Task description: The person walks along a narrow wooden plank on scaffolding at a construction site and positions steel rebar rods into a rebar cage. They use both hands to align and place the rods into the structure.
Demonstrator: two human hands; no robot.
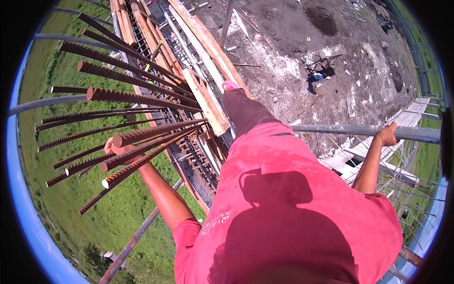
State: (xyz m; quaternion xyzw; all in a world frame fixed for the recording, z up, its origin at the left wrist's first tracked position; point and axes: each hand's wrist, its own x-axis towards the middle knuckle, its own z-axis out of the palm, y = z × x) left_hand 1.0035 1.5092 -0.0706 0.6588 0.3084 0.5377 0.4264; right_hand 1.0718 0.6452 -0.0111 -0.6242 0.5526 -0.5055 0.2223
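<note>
Rusty rebar point(156, 135) stands up in a cluster at the left, the bars fanning toward me. My left hand point(122, 152) is closed among these bars, wrapped round rebar; the nearer bars partly cover its fingers, so I cannot tell how many it grips. At the right, my right hand point(388, 134) is closed round a grey metal pipe point(340, 130) that runs across beside my body. My foot in a pink shoe point(230, 85) rests by a long timber plank point(213, 52).
Below the rebar lies a narrow timber form point(205, 161) with a steel cage inside. Lumber point(206, 102) borders it. Far below, a person point(316, 79) is on muddy ground. Plank walkways point(402, 123) and scaffold pipes stand at the right; a slanted pipe point(130, 248) crosses the lower left above grass.
</note>
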